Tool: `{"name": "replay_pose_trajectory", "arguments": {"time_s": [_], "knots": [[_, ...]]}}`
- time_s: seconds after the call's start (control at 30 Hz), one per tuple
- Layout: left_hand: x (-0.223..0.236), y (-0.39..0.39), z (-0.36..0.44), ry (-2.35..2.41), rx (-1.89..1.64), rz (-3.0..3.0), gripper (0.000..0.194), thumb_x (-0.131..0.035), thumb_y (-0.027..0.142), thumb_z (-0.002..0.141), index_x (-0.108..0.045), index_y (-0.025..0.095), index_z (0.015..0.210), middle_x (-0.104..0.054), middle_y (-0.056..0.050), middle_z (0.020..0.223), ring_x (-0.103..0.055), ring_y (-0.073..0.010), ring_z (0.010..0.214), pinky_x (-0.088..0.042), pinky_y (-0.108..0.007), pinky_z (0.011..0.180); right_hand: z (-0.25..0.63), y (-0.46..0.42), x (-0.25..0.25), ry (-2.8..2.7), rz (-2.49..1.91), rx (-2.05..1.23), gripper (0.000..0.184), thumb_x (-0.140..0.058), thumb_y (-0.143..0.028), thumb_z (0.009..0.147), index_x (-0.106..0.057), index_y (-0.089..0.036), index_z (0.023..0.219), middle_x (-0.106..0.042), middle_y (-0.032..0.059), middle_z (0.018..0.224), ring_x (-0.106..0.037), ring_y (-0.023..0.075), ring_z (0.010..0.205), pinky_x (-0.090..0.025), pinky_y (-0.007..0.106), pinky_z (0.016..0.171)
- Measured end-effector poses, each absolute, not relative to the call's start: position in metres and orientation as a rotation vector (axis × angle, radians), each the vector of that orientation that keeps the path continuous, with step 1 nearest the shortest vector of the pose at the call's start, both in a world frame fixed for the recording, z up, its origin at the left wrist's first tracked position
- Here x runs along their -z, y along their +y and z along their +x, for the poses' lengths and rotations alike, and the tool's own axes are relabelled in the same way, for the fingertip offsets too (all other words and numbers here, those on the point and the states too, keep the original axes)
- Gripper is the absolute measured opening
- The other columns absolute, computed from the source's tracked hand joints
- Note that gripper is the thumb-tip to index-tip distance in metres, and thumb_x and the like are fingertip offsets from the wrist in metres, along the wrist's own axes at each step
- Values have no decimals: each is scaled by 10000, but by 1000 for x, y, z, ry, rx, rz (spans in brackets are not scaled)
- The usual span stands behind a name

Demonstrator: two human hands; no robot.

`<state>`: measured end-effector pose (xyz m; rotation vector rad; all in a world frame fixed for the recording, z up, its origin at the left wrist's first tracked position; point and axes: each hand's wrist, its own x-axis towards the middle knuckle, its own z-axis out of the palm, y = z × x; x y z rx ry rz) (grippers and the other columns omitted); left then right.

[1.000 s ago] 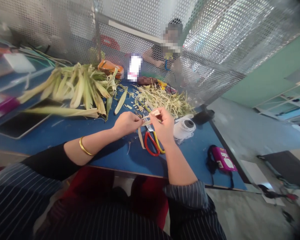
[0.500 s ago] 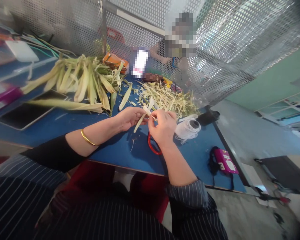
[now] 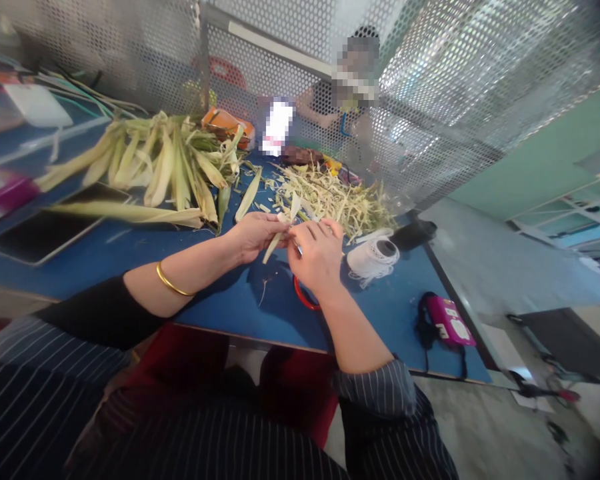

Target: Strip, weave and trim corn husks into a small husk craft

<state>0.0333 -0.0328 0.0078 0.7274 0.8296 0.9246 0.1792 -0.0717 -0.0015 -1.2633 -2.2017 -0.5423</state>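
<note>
Over the near middle of the blue table (image 3: pixel 240 310), the left hand (image 3: pixel 261 235) and the right hand (image 3: pixel 316 252) meet, their fingertips just beside each other. The left fingers are closed on a pale husk strip (image 3: pixel 271 249), pinching it; one end slants down toward the near side, while another pale piece sticks up beyond the fingertips. The right fingers are bent inward at the same spot, but their tips are partly hidden, so I cannot tell whether they grip the strip or only touch it. Below the right hand lie scissors, mostly covered, with a red handle (image 3: pixel 305 297) showing. To the right stands a spool of white string (image 3: pixel 373 260), near a black object (image 3: pixel 414 235). On the far side, behind the hands, spreads a heap of husk shreds (image 3: pixel 337 200); a loose husk (image 3: pixel 249 195) lies left of it, and farther left is a large pile of husks (image 3: pixel 165 163). A pink box (image 3: pixel 449 320) sits at the near right. A gold bracelet (image 3: pixel 167 283) circles the left forearm. Beyond the mesh screen (image 3: pixel 275 63) another person (image 3: pixel 323 110) is visible.
</note>
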Motion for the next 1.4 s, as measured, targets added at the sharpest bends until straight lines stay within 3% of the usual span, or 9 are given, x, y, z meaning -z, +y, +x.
{"name": "replay_pose_trajectory", "arguments": {"time_s": [0.27, 0.43, 0.5, 0.6, 0.77, 1.03, 1.23, 1.33, 1.4], "knots": [[0, -29, 32, 793, -974, 786, 107, -735, 73, 699, -646, 88, 642, -636, -34, 583, -587, -87, 517, -473, -189, 534, 172, -74, 1, -2394, -1055, 609, 187, -514, -222, 910, -660, -208, 1026, -640, 67, 995, -528, 214, 933, -339, 389, 999], [1, -32, 32, 783, -935, 910, 81, -746, 91, 641, -712, 87, 714, -638, -15, 577, -539, -57, 474, -389, -147, 447, 168, -72, 5, -2412, -1011, 599, 211, -469, -193, 943, -673, -217, 898, -646, 44, 878, -543, 189, 870, -361, 369, 964], [-3, -33, 30, 824, -915, 977, 57, -730, 95, 658, -723, 97, 714, -624, -2, 557, -507, -42, 446, -398, -146, 454, 171, -70, 6, -2254, -1056, 451, 163, -513, -220, 930, -669, -215, 882, -656, 45, 898, -572, 190, 893, -387, 369, 935], [-8, -33, 27, 843, -847, 1044, 72, -707, 134, 700, -743, 115, 760, -686, -39, 640, -620, -90, 546, -515, -211, 595, 178, -64, 8, -1894, -1174, 101, 115, -568, -257, 894, -655, -202, 842, -652, 53, 888, -614, 190, 878, -454, 339, 833], [-6, -31, 25, 839, -795, 1128, 158, -744, 258, 708, -736, 123, 789, -735, -95, 748, -701, -164, 679, -545, -271, 669, 187, -53, 13, -1534, -1409, -463, 152, -573, -297, 847, -593, -216, 720, -632, -7, 654, -614, 167, 619, -469, 295, 610], [-1, -31, 27, 857, -924, 1186, 161, -755, 233, 687, -733, 122, 801, -713, -49, 729, -677, -128, 667, -537, -234, 666, 182, -53, 13, -1371, -1416, -818, 176, -581, -360, 828, -555, -213, 734, -640, -15, 617, -553, 123, 428, -436, 249, 420], [0, -23, 27, 924, -1107, 928, 80, -717, 156, 697, -679, 107, 746, -680, -36, 655, -647, -127, 577, -562, -271, 649, 186, -58, 6, -1487, -1190, -854, 206, -504, -308, 900, -610, -244, 1065, -716, -2, 808, -666, 143, 602, -532, 293, 608], [2, -22, 26, 929, -1097, 956, 104, -726, 188, 700, -691, 110, 760, -682, -36, 658, -629, -120, 560, -549, -262, 621, 187, -61, 1, -1763, -1078, -731, 238, -489, -270, 913, -690, -249, 1038, -729, 22, 1047, -692, 176, 921, -534, 337, 844], [2, -24, 26, 930, -1088, 1030, 135, -746, 224, 690, -709, 116, 763, -676, -29, 651, -609, -110, 553, -521, -239, 585, 187, -62, 0, -1891, -1054, -607, 227, -510, -231, 899, -714, -248, 996, -721, 19, 1090, -668, 179, 1001, -508, 344, 911]]}}
